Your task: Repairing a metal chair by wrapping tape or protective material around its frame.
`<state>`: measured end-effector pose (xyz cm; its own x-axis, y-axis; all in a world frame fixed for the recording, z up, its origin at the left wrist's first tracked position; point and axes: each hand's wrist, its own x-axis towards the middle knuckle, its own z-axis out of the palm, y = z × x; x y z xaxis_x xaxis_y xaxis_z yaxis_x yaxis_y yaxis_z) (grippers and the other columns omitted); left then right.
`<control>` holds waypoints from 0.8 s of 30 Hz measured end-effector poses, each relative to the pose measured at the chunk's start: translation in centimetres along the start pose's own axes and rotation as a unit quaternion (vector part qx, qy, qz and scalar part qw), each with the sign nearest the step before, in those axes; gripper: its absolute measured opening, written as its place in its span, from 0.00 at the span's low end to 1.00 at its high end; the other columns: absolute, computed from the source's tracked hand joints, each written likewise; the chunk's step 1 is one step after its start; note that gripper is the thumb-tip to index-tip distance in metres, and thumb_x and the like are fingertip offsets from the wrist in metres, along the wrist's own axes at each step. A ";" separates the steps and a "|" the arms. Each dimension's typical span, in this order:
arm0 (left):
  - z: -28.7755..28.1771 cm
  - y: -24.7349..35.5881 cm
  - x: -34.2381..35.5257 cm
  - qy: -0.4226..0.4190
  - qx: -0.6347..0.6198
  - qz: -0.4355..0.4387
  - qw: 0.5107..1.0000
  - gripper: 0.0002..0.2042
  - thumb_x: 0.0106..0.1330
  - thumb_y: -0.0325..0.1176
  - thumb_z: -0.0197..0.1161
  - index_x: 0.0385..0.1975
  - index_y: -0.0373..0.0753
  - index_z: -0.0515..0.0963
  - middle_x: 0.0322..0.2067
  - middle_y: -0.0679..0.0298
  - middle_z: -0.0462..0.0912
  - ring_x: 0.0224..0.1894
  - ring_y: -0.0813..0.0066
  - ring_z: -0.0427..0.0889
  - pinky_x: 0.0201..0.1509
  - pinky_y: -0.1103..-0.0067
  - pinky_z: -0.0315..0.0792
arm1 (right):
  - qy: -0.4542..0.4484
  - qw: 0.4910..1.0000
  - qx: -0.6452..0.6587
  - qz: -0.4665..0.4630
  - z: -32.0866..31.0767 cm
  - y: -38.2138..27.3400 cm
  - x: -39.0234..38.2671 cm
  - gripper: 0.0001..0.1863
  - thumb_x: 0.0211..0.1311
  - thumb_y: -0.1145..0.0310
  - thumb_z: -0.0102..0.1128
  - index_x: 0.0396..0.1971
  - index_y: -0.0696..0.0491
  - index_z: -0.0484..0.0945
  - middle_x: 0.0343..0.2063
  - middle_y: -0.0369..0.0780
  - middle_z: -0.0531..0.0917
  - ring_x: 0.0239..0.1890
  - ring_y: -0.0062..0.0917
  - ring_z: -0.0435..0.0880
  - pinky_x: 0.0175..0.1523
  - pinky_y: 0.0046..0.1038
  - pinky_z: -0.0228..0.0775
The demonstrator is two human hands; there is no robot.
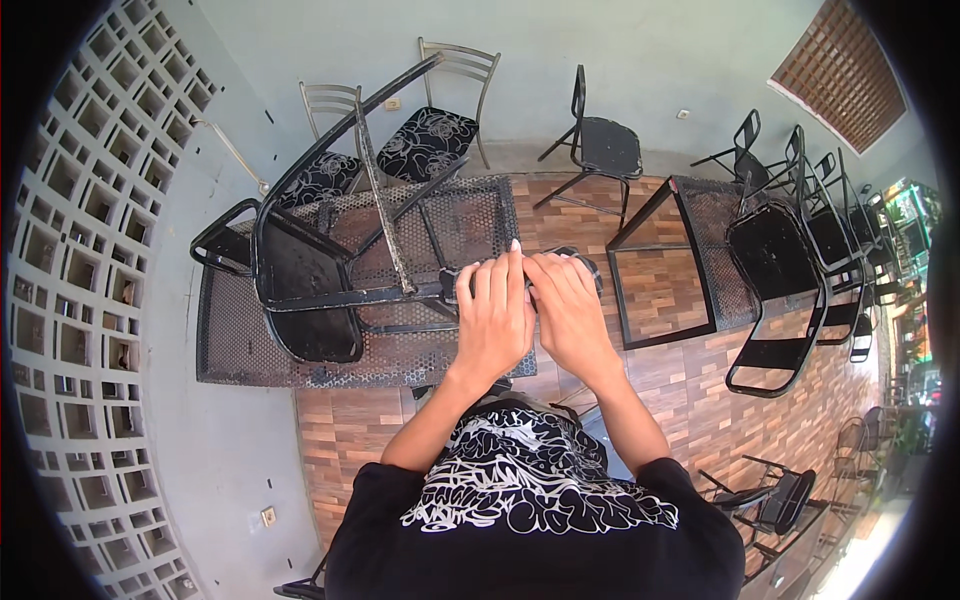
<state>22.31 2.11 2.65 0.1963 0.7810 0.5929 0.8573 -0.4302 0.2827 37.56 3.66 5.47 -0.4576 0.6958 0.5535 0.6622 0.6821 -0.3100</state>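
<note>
Side by side in front of me are my left hand [495,315] and my right hand [568,312], fingers curled over a dark object [595,266] that they mostly cover. Its kind cannot be made out; dark parts of it show beyond both hands. A black metal-framed chair [300,268] lies tipped over on a black perforated metal table [225,335], its legs up and sideways. One worn tube of its frame ends right beside my left hand. Whether the dark object touches that tube is hidden.
Two chairs with floral seats [428,140] stand behind the table against the wall. A black chair [608,148] is at the back. To the right are an open black frame [660,285] and several black chairs [775,255]. A lattice block wall [95,300] runs along the left.
</note>
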 end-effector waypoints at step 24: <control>-3.1 -5.8 -1.9 -0.018 -0.098 0.031 0.994 0.32 0.72 0.32 0.59 0.73 0.21 0.65 0.59 0.44 0.78 0.61 0.48 0.77 0.72 0.57 0.67 | 0.046 0.997 -0.032 0.049 5.3 -5.0 1.3 0.26 0.62 0.74 0.59 0.62 0.58 0.74 0.56 0.45 0.81 0.61 0.41 0.78 0.73 0.49 0.57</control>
<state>15.47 1.74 2.22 0.2664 0.7640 0.5877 0.7337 -0.5561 0.3904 30.51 2.39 3.62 -0.3342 0.7337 0.5915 0.7396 0.5932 -0.3179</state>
